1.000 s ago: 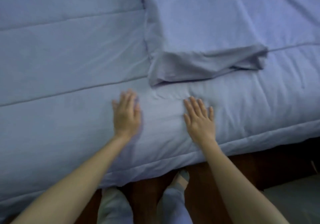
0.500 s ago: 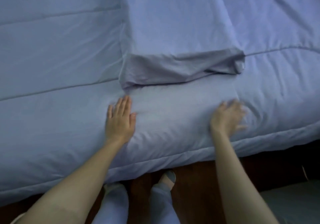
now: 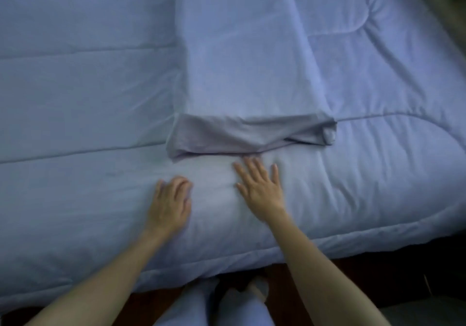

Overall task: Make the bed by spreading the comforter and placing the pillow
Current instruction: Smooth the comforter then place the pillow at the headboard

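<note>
A pale blue quilted comforter (image 3: 83,104) lies spread over the whole bed. On top of it, in the middle, rests a blue pillow (image 3: 247,56) whose loose, darker case end (image 3: 242,136) folds toward me. My left hand (image 3: 170,206) presses palm down on the comforter near the front edge, fingers slightly curled. My right hand (image 3: 261,187) lies flat with fingers spread, its fingertips just short of the pillowcase end. Neither hand holds anything.
The comforter's front hem (image 3: 353,242) hangs over the bed's near side. Below it are a dark wooden floor (image 3: 353,275) and my legs in light trousers (image 3: 242,308). A rounded stitched seam (image 3: 363,25) runs across the far right corner.
My right hand has slid back from the right toward the middle and flattened below the pillow's end. My left hand stays in place, fingers now a bit curled. The view has shifted.
</note>
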Tool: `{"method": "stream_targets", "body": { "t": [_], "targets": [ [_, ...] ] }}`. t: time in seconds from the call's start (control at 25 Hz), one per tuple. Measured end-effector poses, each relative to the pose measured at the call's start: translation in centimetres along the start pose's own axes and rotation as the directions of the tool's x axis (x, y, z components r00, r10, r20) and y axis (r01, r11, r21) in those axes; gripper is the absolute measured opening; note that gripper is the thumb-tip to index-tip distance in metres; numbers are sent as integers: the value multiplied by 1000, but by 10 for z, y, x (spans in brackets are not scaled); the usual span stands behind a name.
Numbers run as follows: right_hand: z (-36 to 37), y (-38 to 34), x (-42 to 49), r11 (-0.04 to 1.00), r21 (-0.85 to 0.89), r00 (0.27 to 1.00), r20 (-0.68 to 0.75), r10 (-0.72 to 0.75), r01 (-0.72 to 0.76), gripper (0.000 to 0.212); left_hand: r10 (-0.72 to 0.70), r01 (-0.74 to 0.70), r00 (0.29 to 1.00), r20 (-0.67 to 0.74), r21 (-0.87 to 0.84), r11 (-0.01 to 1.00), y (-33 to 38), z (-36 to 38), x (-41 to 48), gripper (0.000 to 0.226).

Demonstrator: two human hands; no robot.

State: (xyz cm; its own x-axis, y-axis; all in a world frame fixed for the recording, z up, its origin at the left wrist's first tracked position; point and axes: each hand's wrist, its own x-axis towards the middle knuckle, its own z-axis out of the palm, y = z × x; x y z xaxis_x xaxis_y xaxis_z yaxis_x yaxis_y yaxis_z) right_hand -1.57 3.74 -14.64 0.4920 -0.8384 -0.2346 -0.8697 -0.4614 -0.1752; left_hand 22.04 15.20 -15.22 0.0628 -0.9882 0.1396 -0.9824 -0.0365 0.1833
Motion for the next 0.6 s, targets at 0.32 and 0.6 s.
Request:
{"method": "stream_targets", "body": {
  "t": [0.32, 0.6],
  "targets": [
    [-38, 279, -51, 914, 91, 910, -91, 404, -396, 63, 377, -369, 905, 198, -74, 926, 250, 70, 127, 60],
    [-72, 503, -115, 650, 146, 651, -45, 757, -746, 52, 293, -297, 927, 235, -18, 955, 370, 98, 199, 62]
  ]
}}
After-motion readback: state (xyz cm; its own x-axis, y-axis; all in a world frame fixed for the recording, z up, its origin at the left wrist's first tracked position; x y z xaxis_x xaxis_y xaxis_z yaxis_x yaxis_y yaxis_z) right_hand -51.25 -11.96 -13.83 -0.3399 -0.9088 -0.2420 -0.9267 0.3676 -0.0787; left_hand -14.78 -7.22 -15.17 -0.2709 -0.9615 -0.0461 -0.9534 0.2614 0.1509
